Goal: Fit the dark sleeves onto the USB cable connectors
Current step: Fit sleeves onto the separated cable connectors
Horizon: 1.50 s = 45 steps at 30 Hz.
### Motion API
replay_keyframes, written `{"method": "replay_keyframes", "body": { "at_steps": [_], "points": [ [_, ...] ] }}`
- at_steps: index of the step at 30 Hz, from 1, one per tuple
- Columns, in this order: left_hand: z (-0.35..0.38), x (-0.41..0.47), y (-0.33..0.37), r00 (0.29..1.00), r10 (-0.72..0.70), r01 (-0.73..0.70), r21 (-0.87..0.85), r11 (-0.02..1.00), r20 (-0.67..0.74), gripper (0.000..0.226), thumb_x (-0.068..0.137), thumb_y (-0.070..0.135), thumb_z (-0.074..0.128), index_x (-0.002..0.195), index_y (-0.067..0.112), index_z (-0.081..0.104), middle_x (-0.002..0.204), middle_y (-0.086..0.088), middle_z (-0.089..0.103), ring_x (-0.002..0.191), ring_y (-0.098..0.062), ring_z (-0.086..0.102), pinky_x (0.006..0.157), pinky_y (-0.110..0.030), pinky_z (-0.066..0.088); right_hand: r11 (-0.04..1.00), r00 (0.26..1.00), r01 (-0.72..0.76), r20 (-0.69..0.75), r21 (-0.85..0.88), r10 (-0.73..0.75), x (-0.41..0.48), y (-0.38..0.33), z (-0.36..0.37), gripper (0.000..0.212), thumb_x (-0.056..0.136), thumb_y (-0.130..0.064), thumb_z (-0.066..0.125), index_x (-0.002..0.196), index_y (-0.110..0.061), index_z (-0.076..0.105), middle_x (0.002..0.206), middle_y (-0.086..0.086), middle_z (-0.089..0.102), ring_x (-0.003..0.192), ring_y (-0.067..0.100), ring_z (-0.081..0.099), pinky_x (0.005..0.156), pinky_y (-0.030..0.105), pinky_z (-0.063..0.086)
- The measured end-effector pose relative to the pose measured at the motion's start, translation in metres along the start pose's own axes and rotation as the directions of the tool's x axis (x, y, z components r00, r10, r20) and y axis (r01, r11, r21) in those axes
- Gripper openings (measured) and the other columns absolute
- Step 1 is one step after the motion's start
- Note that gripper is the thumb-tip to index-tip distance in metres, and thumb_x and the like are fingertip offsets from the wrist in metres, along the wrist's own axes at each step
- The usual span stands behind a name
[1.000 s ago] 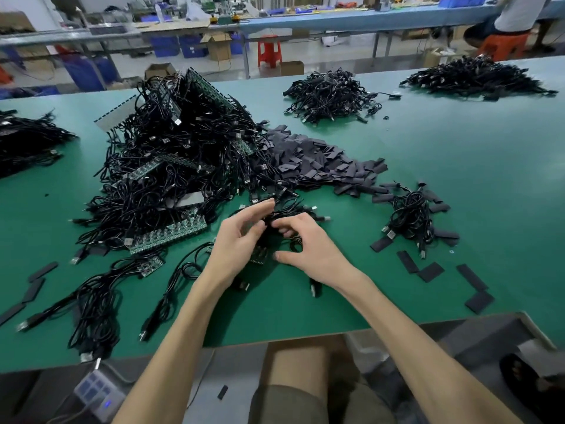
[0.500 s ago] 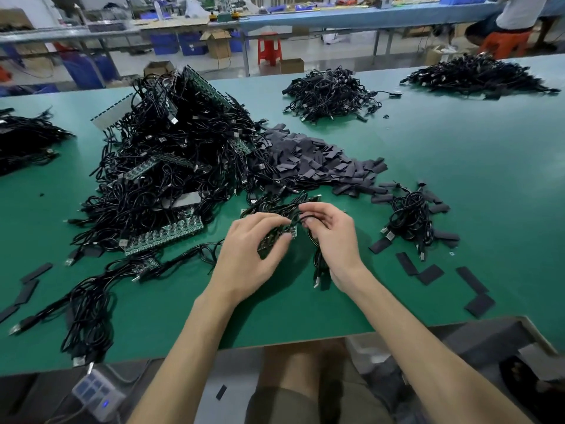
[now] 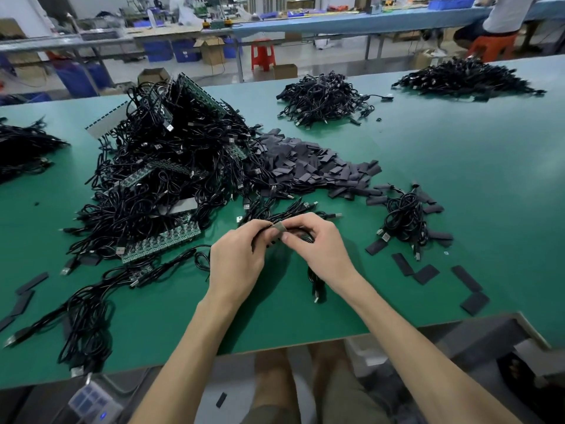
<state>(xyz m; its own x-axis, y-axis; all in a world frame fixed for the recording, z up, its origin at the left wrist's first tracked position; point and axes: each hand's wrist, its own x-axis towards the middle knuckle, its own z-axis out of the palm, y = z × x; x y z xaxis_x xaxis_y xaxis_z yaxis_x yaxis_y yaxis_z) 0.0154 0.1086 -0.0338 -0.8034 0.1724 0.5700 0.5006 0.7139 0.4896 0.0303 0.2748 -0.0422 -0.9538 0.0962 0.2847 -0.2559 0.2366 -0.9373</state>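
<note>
Both hands meet over the green table [image 3: 458, 166] near its front edge. My left hand [image 3: 237, 261] pinches a black USB cable [image 3: 269, 225] close to its connector end. My right hand [image 3: 318, 246] pinches a small grey-dark sleeve [image 3: 279, 228] at that same cable end; how far the sleeve sits over the connector is hidden by my fingers. More of the cable hangs below my right wrist, ending in a plug [image 3: 316, 293]. A heap of loose dark sleeves [image 3: 315, 166] lies just beyond my hands.
A big tangle of black cables with green circuit strips [image 3: 162, 179] fills the left. A small cable bundle [image 3: 405, 218] and loose sleeves [image 3: 425, 273] lie to the right. Further cable piles [image 3: 321, 99] sit at the back. A person sits at the far right.
My hands lifted from the cable tangle and drew together. The right hand now pinches a sleeve against the cable end that the left hand holds.
</note>
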Motion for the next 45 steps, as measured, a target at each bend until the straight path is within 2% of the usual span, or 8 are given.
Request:
{"method": "replay_keyframes", "body": {
  "at_steps": [6, 11, 16, 20, 31, 35, 41, 45],
  "points": [
    [-0.001, 0.0, -0.001, 0.999, 0.031, -0.031, 0.007, 0.999, 0.015, 0.01, 0.096, 0.034, 0.067, 0.102, 0.027, 0.072, 0.087, 0.016, 0.073, 0.074, -0.01, 0.065, 0.064, -0.023, 0.045, 0.995, 0.999, 0.008, -0.04, -0.097, -0.012, -0.005, -0.001, 0.002, 0.01, 0.094, -0.013, 0.073, 0.092, -0.022, 0.071, 0.087, -0.006, 0.071, 0.069, 0.006, 0.066, 0.07, 0.018, 0.052],
    [-0.001, 0.001, 0.0, 0.998, 0.04, -0.04, -0.005, 0.999, 0.038, 0.01, 0.097, 0.034, 0.068, 0.102, 0.026, 0.07, 0.086, 0.018, 0.07, 0.076, -0.002, 0.06, 0.063, -0.004, 0.037, 0.973, 0.993, 0.094, -0.046, -0.211, -0.106, -0.006, -0.003, 0.003, 0.011, 0.096, -0.011, 0.07, 0.091, -0.02, 0.064, 0.09, -0.005, 0.063, 0.073, -0.005, 0.059, 0.069, 0.008, 0.044],
    [-0.001, 0.002, 0.001, 0.999, 0.008, -0.008, -0.009, 1.0, 0.051, 0.011, 0.098, 0.035, 0.067, 0.101, 0.025, 0.071, 0.083, 0.015, 0.071, 0.071, -0.008, 0.063, 0.061, -0.03, 0.05, 0.948, 0.986, 0.149, -0.031, -0.28, -0.164, -0.003, 0.0, 0.005, 0.006, 0.098, -0.007, 0.066, 0.093, -0.01, 0.063, 0.093, -0.003, 0.058, 0.087, 0.0, 0.056, 0.076, 0.009, 0.043],
    [0.0, 0.002, 0.003, 0.997, -0.012, 0.015, -0.037, 0.999, 0.08, 0.014, 0.1, 0.037, 0.064, 0.103, 0.025, 0.07, 0.081, 0.014, 0.071, 0.071, -0.012, 0.066, 0.065, -0.038, 0.055, 0.941, 0.986, 0.162, 0.005, -0.297, -0.168, 0.0, 0.005, 0.005, 0.008, 0.101, -0.008, 0.06, 0.095, -0.011, 0.057, 0.096, -0.007, 0.05, 0.087, 0.003, 0.053, 0.078, 0.016, 0.045],
    [-0.001, 0.005, 0.003, 0.993, -0.034, 0.048, -0.125, 0.991, 0.113, 0.015, 0.101, 0.039, 0.063, 0.104, 0.026, 0.07, 0.079, 0.013, 0.073, 0.071, -0.012, 0.07, 0.066, -0.041, 0.057, 0.922, 0.974, 0.218, 0.019, -0.321, -0.224, -0.001, 0.005, 0.006, 0.014, 0.103, -0.006, 0.053, 0.097, -0.018, 0.047, 0.099, -0.003, 0.043, 0.087, -0.002, 0.05, 0.076, 0.018, 0.043],
    [-0.001, 0.006, 0.005, 0.99, -0.053, 0.075, -0.163, 0.984, 0.131, 0.016, 0.1, 0.041, 0.062, 0.104, 0.028, 0.07, 0.078, 0.012, 0.074, 0.073, -0.015, 0.072, 0.067, -0.042, 0.057, 0.918, 0.972, 0.223, 0.001, -0.328, -0.235, -0.001, 0.004, 0.006, 0.017, 0.103, -0.007, 0.053, 0.096, -0.021, 0.046, 0.099, -0.003, 0.043, 0.087, 0.004, 0.05, 0.075, 0.025, 0.044],
    [0.001, 0.006, 0.008, 0.989, -0.08, 0.098, -0.146, 0.984, 0.124, 0.012, 0.1, 0.041, 0.063, 0.101, 0.031, 0.07, 0.077, 0.014, 0.073, 0.073, -0.012, 0.071, 0.066, -0.04, 0.057, 0.922, 0.975, 0.207, -0.015, -0.328, -0.224, -0.001, 0.002, 0.006, 0.017, 0.103, -0.007, 0.053, 0.095, -0.019, 0.046, 0.099, -0.002, 0.043, 0.085, 0.002, 0.049, 0.072, 0.021, 0.042],
    [0.005, 0.015, 0.007, 0.988, -0.134, 0.141, -0.094, 0.986, 0.076, 0.014, 0.1, 0.038, 0.063, 0.099, 0.027, 0.072, 0.079, 0.009, 0.073, 0.075, -0.019, 0.07, 0.068, -0.04, 0.057, 0.908, 0.963, 0.251, -0.012, -0.335, -0.27, -0.009, -0.001, 0.011, 0.02, 0.102, -0.014, 0.058, 0.091, -0.022, 0.043, 0.092, -0.006, 0.042, 0.074, 0.004, 0.05, 0.065, 0.021, 0.042]
  ]
}}
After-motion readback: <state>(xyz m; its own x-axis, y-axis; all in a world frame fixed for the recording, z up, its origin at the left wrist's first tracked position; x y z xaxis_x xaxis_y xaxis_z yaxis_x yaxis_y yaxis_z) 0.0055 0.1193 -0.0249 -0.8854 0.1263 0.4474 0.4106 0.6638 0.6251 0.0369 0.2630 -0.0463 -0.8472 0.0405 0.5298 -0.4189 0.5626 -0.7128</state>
